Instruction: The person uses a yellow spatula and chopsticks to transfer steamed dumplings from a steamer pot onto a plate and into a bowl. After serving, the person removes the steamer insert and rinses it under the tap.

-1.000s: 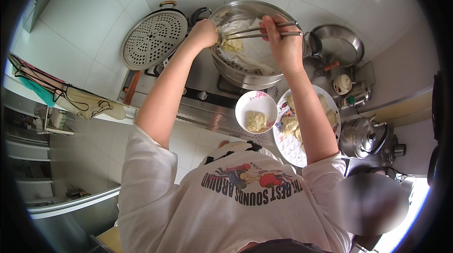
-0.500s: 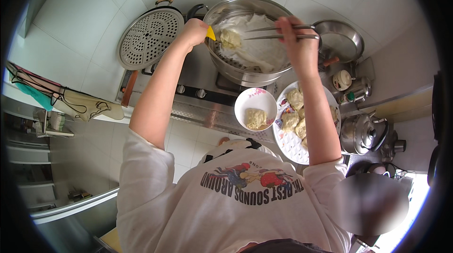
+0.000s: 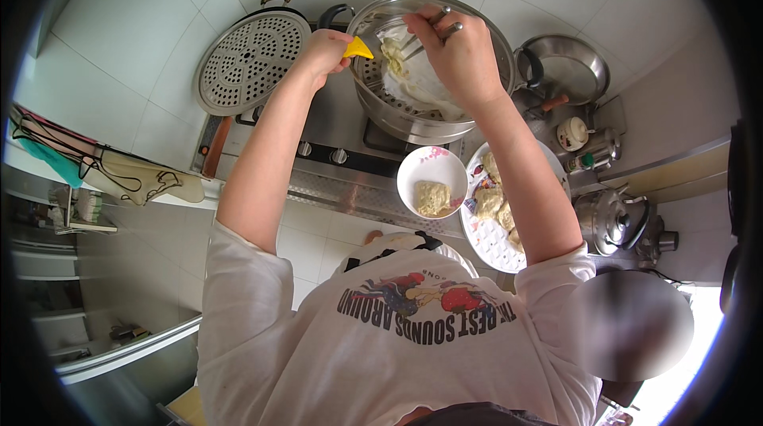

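My left hand [image 3: 327,54] is closed on a small yellow flat piece [image 3: 359,49] at the left rim of a large steel steamer pot [image 3: 397,125]. My right hand [image 3: 461,56] reaches over the pot, wrapped round a pair of metal chopsticks [image 3: 448,29]. Their lower ends are in the steamer, beside a pale yellowish food piece [image 3: 394,59] that looks like dough. Under and beside that piece lies a rumpled white cloth [image 3: 421,91], with part of the perforated steamer floor bare on the left. My right hand hides part of the cloth.
A perforated steamer plate [image 3: 253,60] leans against the wall at left. In front of the pot stand a white bowl [image 3: 412,176] with one dough piece and a white plate [image 3: 494,245] with several more. A steel pan [image 3: 568,68] and a kettle [image 3: 604,223] are at right.
My right hand has moved left over the pot, and the chopsticks have turned more upright. The cloth's left edge has shifted right, baring more perforated floor. My left hand has stayed nearly in place.
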Tool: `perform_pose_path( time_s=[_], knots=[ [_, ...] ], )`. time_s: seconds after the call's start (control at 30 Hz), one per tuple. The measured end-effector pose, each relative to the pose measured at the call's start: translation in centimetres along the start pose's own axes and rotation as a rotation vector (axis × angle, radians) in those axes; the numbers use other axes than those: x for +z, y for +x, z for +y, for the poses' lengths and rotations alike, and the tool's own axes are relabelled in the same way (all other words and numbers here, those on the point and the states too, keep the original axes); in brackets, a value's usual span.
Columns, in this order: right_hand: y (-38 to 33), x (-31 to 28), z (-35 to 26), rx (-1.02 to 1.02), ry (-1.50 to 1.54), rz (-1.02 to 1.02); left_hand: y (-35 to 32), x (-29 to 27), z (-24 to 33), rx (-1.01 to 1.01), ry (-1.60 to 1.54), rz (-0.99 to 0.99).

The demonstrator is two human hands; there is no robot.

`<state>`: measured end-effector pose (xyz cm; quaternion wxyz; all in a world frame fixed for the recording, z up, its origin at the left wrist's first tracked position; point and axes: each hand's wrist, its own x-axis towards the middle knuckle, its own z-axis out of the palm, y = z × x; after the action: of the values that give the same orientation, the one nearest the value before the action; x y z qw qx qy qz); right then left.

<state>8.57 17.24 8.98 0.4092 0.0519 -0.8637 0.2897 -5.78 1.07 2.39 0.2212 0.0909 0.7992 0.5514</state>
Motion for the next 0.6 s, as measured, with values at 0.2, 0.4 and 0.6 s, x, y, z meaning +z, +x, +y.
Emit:
perform_pose_path(
  time_s=[0.2, 0.4, 0.6],
  knots=[
    [1.8, 0.1, -2.5, -0.082, -0.07, 0.002, -0.8, -1.3, 0.5, 0.061, -0.181, -0.051],
    [3.8, 0.3, -4.1, -0.141, -0.129, -0.045, -1.5, -2.5, 2.1, 0.136, -0.303, -0.134],
    [4.3, 1.0, -5.3, -0.103, -0.169, -0.05, -1.3, -3.6, 2.0, 0.173, -0.355, -0.174]
  ],
)
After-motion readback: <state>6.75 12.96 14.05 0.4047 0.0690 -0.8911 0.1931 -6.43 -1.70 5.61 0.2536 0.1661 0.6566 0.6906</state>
